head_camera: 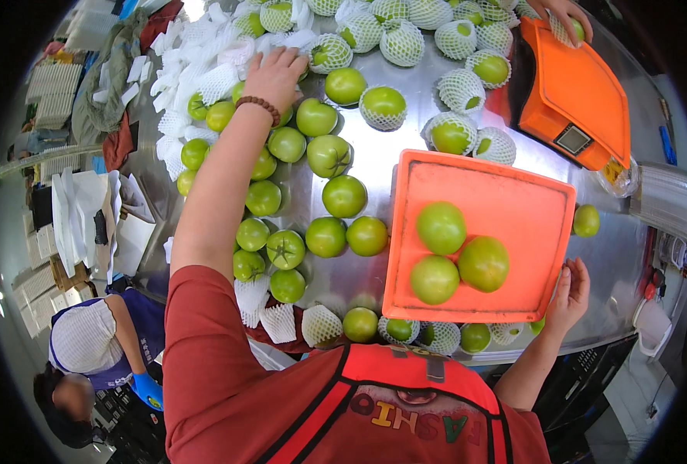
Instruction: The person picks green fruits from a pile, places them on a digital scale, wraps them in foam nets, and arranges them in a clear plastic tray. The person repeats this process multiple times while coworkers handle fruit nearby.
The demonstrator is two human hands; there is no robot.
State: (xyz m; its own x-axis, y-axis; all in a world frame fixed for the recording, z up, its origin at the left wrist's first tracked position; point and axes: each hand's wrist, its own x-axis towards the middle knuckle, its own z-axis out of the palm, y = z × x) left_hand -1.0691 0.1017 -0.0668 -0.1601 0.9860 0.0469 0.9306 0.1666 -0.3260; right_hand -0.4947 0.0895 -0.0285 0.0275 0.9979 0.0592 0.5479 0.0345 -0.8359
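My left hand reaches to the upper left over green tomatoes, beside a pile of white foam net sleeves; its fingers partly hide a green fruit, and I cannot tell if they grip it. Loose green tomatoes lie on the metal table below and right of it. An orange-red plastic tray holds three green tomatoes. By the tray's lower right edge is my right hand, fingers curled, touching or close to the rim; nothing is visible in it. Net-wrapped tomatoes lie above the tray.
An orange scale with a small display stands at the upper right, where another person's hand holds a netted tomato. Wrapped and bare tomatoes line the near table edge. At the lower left is a co-worker with a blue glove.
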